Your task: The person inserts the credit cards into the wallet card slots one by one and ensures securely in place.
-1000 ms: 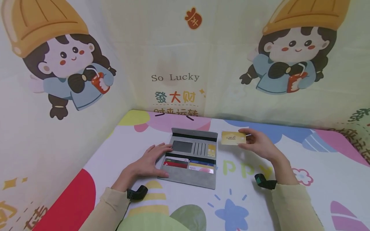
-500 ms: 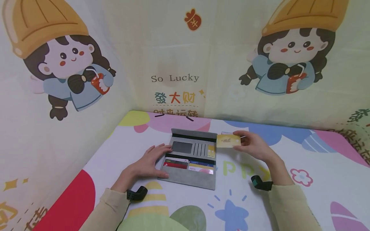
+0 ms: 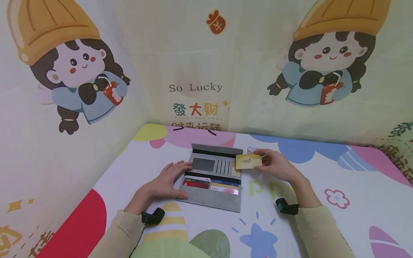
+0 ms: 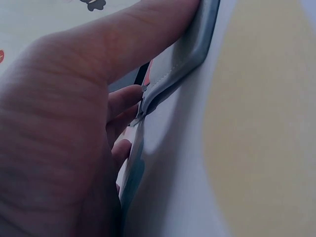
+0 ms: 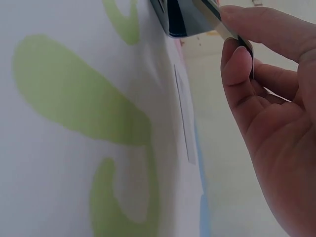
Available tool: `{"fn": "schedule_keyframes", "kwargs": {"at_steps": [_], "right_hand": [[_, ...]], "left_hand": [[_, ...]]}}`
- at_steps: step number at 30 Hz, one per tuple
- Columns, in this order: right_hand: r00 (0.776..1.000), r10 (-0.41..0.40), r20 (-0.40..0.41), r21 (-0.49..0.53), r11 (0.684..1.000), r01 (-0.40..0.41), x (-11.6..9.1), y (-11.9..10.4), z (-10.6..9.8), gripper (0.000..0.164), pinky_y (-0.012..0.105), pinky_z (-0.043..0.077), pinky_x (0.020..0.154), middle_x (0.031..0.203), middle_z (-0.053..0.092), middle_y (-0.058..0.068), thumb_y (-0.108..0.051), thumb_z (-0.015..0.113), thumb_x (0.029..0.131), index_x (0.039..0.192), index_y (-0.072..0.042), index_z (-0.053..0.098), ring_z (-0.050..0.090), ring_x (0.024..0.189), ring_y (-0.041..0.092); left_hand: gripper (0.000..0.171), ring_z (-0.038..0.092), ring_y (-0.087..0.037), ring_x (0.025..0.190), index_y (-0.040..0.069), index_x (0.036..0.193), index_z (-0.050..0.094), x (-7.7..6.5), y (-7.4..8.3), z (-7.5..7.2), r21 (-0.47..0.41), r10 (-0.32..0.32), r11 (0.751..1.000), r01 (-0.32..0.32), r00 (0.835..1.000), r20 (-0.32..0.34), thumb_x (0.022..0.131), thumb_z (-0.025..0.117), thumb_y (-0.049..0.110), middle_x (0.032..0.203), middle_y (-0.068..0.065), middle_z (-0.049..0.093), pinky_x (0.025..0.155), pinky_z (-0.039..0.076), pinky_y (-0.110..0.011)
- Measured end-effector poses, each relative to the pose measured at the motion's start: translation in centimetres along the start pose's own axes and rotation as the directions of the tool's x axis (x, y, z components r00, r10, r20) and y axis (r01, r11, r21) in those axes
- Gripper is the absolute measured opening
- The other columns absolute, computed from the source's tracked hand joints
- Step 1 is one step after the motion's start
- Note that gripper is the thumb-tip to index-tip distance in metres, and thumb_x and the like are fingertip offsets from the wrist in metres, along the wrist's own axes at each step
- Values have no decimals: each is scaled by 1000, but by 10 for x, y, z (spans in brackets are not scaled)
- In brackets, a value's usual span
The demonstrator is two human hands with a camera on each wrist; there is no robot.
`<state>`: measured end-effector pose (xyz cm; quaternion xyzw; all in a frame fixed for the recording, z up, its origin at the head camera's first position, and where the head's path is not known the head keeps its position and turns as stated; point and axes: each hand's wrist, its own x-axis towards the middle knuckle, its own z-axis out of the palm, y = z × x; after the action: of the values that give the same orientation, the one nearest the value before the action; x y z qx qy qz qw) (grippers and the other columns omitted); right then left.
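A grey wallet [image 3: 209, 200] lies unfolded on the table, with several cards in its lower pockets and a yellow card [image 3: 236, 173] in the upper right slots. My left hand [image 3: 162, 183] rests on the wallet's left edge, its fingers spread and its thumb on the lower flap; the left wrist view shows this thumb on the grey cover [image 4: 170, 59]. Between thumb and fingers my right hand [image 3: 279, 165] pinches a gold card [image 3: 248, 162]. This card is held over the wallet's upper right edge and partly hides the slots there. In the right wrist view the pinched card appears nearly edge-on.
Another card [image 3: 250, 149] lies on the table behind my right hand, partly covered by it. A patterned cloth [image 3: 258, 229] covers the table, and printed hangings [image 3: 193, 53] stand along its back and left. A small black device [image 3: 154, 216] is worn at each wrist.
My right hand has moved left and slightly nearer with the gold card, from beside the wallet to over its right edge. The card on the table behind has come into view. My left hand stays put.
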<state>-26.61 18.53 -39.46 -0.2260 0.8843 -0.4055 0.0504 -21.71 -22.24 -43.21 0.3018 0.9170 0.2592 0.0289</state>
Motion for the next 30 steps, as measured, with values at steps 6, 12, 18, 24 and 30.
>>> {"fn": "schedule_keyframes", "kwargs": {"at_steps": [6,12,18,24,30], "right_hand": [[999,-40,15,38,999,40,2,-2,6,53,28,50,73,111,59,14,-13,76,79,125,1,53,57,85,22],[998,-56,17,33,998,56,3,-2,11,54,27,50,70,110,58,14,-11,75,78,125,3,53,57,83,21],[997,-65,37,30,997,64,5,-4,15,54,26,50,71,111,57,12,-14,76,79,125,2,53,56,83,21],[995,-94,37,21,995,93,4,-3,17,53,25,49,68,106,59,12,-14,76,79,123,4,54,56,81,20],[996,-81,38,4,997,81,5,-3,18,53,25,49,67,103,60,10,-15,77,78,123,3,55,55,80,19]], "left_hand": [[90,14,-23,139,21,139,40,0,0,0,4,-10,1000,10,1000,1,66,71,63,149,1,30,109,4,-51],[91,13,-21,139,22,140,40,-1,2,0,5,-27,1000,27,1000,9,65,71,63,149,2,30,110,4,-49],[91,13,-21,139,22,140,39,-1,3,0,5,-29,1000,29,1000,12,65,71,63,149,2,29,110,4,-49],[91,13,-21,139,22,140,39,-1,2,0,5,-24,1000,24,1000,12,65,71,63,149,2,29,110,4,-50],[91,13,-22,139,22,140,39,-1,2,0,3,-27,1000,27,1000,8,65,71,63,149,2,29,110,4,-51]]}}
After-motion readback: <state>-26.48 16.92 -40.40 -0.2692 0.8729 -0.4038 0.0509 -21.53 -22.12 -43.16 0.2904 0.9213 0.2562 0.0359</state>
